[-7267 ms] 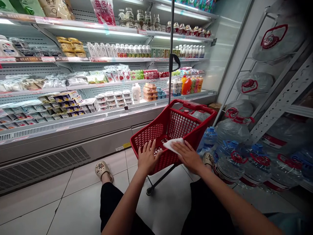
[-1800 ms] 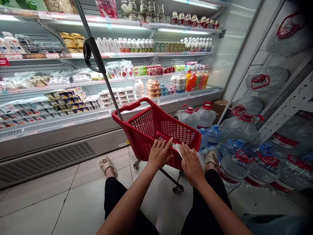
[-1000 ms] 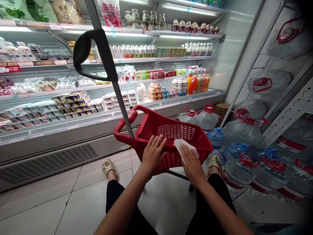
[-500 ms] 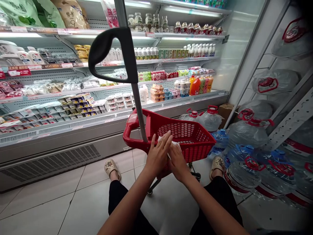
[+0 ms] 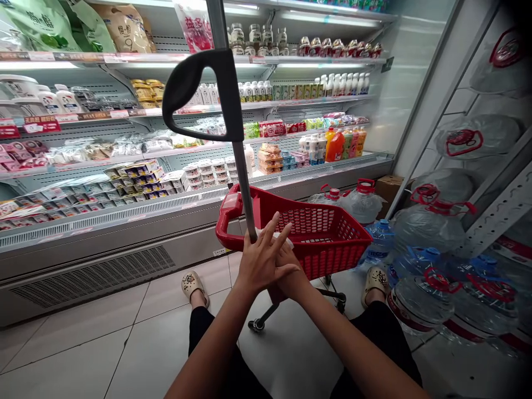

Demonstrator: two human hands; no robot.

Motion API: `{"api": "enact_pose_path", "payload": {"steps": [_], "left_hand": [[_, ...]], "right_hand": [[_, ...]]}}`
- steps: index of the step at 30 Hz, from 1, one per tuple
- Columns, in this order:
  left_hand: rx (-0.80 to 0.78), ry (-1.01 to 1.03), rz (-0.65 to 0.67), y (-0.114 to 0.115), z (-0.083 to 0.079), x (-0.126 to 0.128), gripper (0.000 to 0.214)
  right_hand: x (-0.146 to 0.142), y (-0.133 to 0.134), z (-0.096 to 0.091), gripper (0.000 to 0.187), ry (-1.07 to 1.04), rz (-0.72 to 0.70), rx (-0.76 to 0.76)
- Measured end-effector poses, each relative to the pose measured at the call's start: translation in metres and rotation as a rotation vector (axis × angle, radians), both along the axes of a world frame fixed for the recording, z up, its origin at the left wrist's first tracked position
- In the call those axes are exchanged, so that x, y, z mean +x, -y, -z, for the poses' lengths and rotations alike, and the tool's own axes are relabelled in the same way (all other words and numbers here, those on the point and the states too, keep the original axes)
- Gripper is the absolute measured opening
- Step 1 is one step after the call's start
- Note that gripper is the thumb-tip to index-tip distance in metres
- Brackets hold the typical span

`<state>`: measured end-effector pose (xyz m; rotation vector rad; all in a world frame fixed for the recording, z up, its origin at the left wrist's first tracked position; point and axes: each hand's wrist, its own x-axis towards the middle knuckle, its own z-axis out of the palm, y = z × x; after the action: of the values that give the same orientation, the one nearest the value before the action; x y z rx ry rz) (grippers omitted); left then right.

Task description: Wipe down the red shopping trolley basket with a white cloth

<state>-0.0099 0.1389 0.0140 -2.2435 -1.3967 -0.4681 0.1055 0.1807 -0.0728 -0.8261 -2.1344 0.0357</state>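
My left hand [image 5: 261, 257] lies over my right hand near the rim of a red shopping basket [image 5: 332, 256], its fingers stretched out and spread. Beneath it, my right hand [image 5: 292, 272] is partly covered, its fingertips hidden around a white cloth or tissue [image 5: 286, 240] pressed to the basket's near edge. A grey metal pole [image 5: 245, 188] with a black loop handle [image 5: 235, 97] rises from the basket's left end, close to my left fingers. The basket rides on a wheeled frame [image 5: 266, 318].
A refrigerated case [image 5: 187, 219] of dairy goods and drinks runs behind the basket. Large water bottles [image 5: 428, 233] crowd the right side, close to my right foot. Tan clogs [image 5: 193, 285] stand on the tiled floor either side of the basket.
Both hands have slid left along the basket's near edge toward the pole. My left fingers have spread and now cover more of my right hand. The view has shifted slightly.
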Motion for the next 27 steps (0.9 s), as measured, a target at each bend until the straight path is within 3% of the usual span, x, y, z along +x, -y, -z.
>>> {"api": "enact_pose_path", "payload": {"steps": [2,4,10,12,15,20,22,24,27], "left_hand": [[0.006,0.0,-0.012,-0.002,0.001,-0.003,0.092],[0.024,0.022,-0.037,-0.004,0.007,-0.007,0.087],[0.072,0.092,-0.075,-0.01,0.035,-0.016,0.063],[0.087,0.113,-0.089,-0.011,0.042,-0.014,0.061],[0.085,0.124,-0.105,-0.013,0.048,-0.006,0.06],[0.084,0.114,-0.112,-0.019,0.054,0.004,0.057],[0.085,0.104,-0.097,-0.02,0.055,0.001,0.059],[0.083,0.097,-0.078,-0.021,0.054,-0.007,0.061],[0.074,0.113,-0.08,-0.024,0.051,-0.021,0.064]], "right_hand": [[-0.005,0.001,0.0,0.064,-0.017,-0.012,0.015],[0.012,-0.001,0.008,0.064,-0.015,-0.001,0.015],[0.131,-0.023,0.061,0.072,0.077,0.295,-0.004],[0.153,-0.027,0.071,0.07,0.1,0.4,0.001],[0.139,-0.025,0.07,0.075,0.116,0.43,0.025],[0.049,-0.01,0.043,0.075,0.072,0.202,0.039],[0.029,-0.008,0.036,0.073,0.044,0.153,0.041],[0.033,-0.009,0.035,0.075,0.064,0.138,0.042],[0.075,-0.013,0.048,0.08,0.138,0.194,0.032]]}}
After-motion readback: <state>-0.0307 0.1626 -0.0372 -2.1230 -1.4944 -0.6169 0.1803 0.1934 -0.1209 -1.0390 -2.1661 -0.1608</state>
